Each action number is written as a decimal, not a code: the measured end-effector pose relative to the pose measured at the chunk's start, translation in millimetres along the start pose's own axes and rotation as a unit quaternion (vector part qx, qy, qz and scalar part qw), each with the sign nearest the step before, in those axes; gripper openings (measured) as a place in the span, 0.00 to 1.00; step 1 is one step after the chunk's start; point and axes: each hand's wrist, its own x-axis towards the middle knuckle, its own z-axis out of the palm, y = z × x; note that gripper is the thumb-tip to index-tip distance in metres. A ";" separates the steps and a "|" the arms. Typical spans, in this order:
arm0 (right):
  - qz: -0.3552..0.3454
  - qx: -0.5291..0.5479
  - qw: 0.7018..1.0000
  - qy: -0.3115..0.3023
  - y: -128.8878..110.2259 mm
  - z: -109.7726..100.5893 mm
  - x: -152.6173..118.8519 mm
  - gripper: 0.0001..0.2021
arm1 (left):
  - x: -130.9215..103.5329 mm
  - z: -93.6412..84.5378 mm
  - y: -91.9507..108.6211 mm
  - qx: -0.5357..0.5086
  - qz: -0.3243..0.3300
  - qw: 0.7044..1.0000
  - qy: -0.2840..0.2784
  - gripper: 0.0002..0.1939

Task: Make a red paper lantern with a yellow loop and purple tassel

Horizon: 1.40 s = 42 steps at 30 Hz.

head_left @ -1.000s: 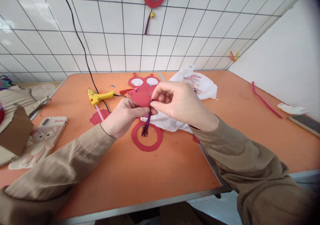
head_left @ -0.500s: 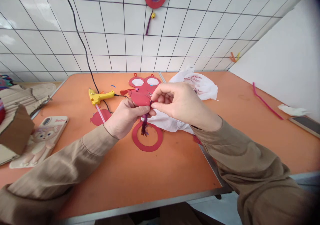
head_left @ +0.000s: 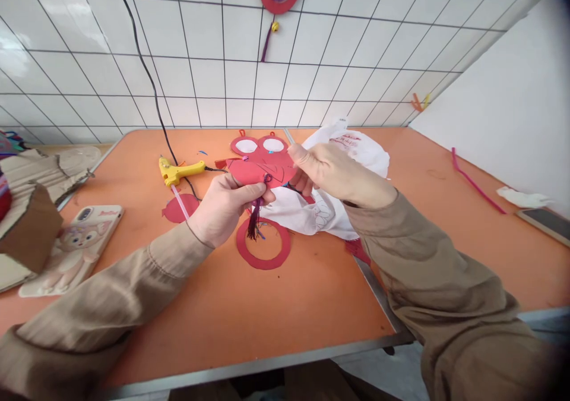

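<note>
My left hand (head_left: 222, 202) is closed on a red cutout (head_left: 249, 170), thumb in front. A dark purple tassel (head_left: 253, 221) hangs from the cutout's lower edge, its loop lying just above my thumb. Dark drawn lines mark the cutout's right part. My right hand (head_left: 325, 169) is at the cutout's right edge, its thumb raised apart from the curled fingers. Nothing shows in its grasp, though some fingers are partly hidden. Below the tassel a red ring (head_left: 262, 264) lies on the table.
A yellow glue gun (head_left: 180, 170) with a pink-tinted stick lies left, its cord trailing, near a red disc (head_left: 181, 208). White plastic bag (head_left: 312, 217) lies behind my right hand. A phone case (head_left: 75, 246) and cardboard (head_left: 31, 229) sit far left. Red double-ring piece (head_left: 260, 144) is behind.
My right hand has let go of the tassel's loop and moved right, its thumb lifting away. The cutout's face now shows more, with the loop in view. My left hand keeps its hold.
</note>
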 end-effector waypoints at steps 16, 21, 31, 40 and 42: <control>-0.046 0.357 0.932 -0.041 -10.0 38.1 -0.6 0.11 | 2.5 -1.9 -1.9 0.037 0.056 0.997 0.049 0.06; -0.084 0.276 0.957 0.036 -11.8 40.5 -3.9 0.06 | 1.1 0.4 -2.9 0.081 0.084 0.991 0.064 0.05; -0.146 0.212 0.961 0.103 -7.0 44.4 -4.7 0.10 | 2.5 -3.3 -9.9 0.093 0.116 0.988 0.050 0.06; -0.146 0.284 0.936 0.148 -15.8 54.3 -10.5 0.11 | 2.2 -4.1 -11.1 0.048 0.136 0.989 0.018 0.06; -0.146 0.292 0.933 0.151 -17.1 54.5 -11.6 0.12 | 1.8 -4.3 -11.4 0.038 0.129 0.991 0.022 0.06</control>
